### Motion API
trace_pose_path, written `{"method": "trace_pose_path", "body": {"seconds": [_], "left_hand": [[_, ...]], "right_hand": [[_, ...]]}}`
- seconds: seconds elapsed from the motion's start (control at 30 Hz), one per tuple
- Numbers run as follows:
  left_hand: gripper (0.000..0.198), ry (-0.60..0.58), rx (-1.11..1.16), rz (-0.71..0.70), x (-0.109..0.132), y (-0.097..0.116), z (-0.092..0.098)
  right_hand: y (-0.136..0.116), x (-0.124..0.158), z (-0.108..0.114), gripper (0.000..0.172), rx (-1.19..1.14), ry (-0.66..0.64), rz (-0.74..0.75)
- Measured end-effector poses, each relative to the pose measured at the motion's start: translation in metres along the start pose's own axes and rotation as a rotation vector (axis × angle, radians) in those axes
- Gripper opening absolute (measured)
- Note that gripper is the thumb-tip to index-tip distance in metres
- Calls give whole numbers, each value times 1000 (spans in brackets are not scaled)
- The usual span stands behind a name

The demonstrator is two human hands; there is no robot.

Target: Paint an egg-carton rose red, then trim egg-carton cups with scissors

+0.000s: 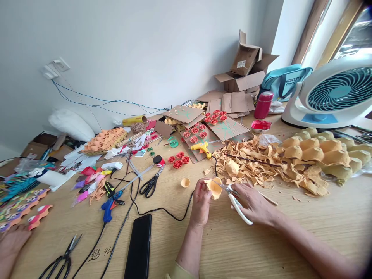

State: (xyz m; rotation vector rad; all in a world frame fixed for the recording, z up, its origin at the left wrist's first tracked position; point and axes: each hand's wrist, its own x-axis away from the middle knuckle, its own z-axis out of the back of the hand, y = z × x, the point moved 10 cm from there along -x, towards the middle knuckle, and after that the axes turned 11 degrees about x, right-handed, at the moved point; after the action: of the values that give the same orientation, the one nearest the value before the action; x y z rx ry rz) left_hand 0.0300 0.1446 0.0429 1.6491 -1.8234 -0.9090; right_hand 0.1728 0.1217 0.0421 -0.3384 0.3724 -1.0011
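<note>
Between the fingers of my left hand is a yellow egg-carton cup with a ragged rim. My right hand grips white-handled scissors, and their blades reach the cup's edge. A small trimmed cup sits on the table just left of my left hand. Beyond my hands lies a heap of torn yellow carton scraps, with another rough cup piece at its near edge.
Red paper roses stand on cardboard beside a yellow glue gun. Egg cartons and a fan are at right. A phone, blue glue gun, black scissors and cords lie left. Another person's hand rests far left.
</note>
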Motion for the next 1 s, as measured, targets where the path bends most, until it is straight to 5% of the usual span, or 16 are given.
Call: {"method": "trace_pose_path", "body": {"seconds": [0.6, 1.0], "left_hand": [[31, -11, 14, 23, -2, 0, 4], [34, 107, 77, 65, -5, -4, 20]], "right_hand": [[3, 7, 4, 25, -20, 95, 65], [-6, 4, 8, 30, -17, 91, 51]]}}
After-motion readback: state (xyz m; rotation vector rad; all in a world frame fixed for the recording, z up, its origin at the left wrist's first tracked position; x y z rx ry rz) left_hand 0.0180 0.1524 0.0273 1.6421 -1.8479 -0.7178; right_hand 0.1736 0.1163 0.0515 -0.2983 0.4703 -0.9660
